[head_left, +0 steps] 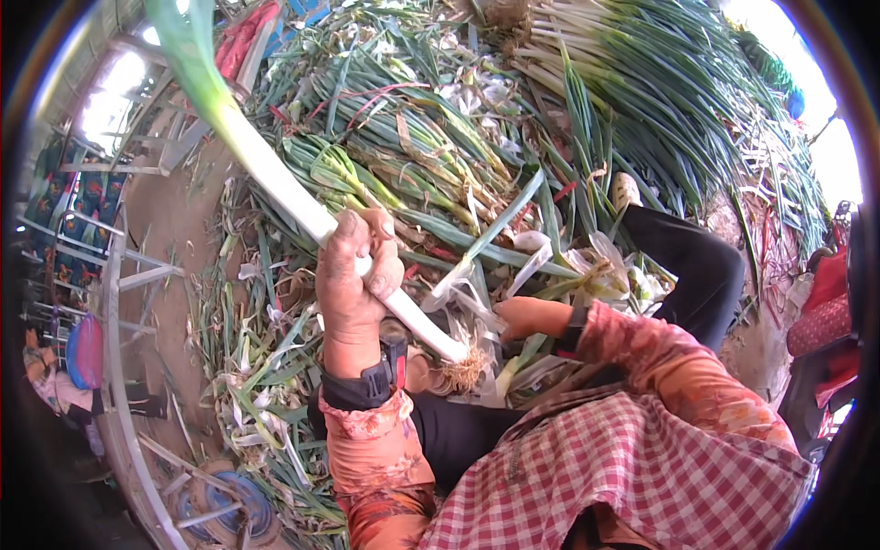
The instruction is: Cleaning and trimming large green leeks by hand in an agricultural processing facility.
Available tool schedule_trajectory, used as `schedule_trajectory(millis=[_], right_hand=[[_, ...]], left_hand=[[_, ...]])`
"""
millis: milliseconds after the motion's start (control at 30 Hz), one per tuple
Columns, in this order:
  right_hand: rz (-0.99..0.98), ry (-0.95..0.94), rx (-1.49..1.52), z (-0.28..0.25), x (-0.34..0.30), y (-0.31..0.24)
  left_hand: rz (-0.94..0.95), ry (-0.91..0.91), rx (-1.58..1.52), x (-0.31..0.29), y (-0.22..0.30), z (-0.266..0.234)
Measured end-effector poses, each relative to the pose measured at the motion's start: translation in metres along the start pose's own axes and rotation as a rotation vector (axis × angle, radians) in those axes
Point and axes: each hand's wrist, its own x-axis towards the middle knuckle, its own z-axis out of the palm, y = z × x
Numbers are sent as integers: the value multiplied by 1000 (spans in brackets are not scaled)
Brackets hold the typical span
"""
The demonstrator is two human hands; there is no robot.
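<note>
My left hand (359, 266) is closed round the white stalk of a long green onion (275, 179). The onion lies slantwise, its green leaves up at the far left and its stringy roots (463, 368) down near my lap. Just right of the roots is my right hand (536, 317), its fingers curled and partly hidden behind pale, thin peel (458, 286). It appears to grip this outer leaf, which trails up into a green blade (509, 215). The peel hangs beside the white stalk.
Untrimmed green onions (412, 156) lie heaped ahead among dry leaves. Cleaned ones (632, 82) are stacked at the far right, beside my shoe (625, 191). A metal frame (115, 312) stands at the left, with another person (64, 376) beyond it. A checked apron (623, 458) covers my lap.
</note>
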Motion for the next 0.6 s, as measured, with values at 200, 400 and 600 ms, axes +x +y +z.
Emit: schedule_trajectory(millis=[200, 400, 600], right_hand=[[-302, 399, 1211, -70, -61, -45], [-448, 495, 980, -42, -53, -81], [-327, 685, 836, -46, -71, -59]], left_hand=[[-110, 139, 125, 10, -43, -5], [-150, 234, 205, 4, -64, -1], [-220, 194, 548, 1, -93, 16]])
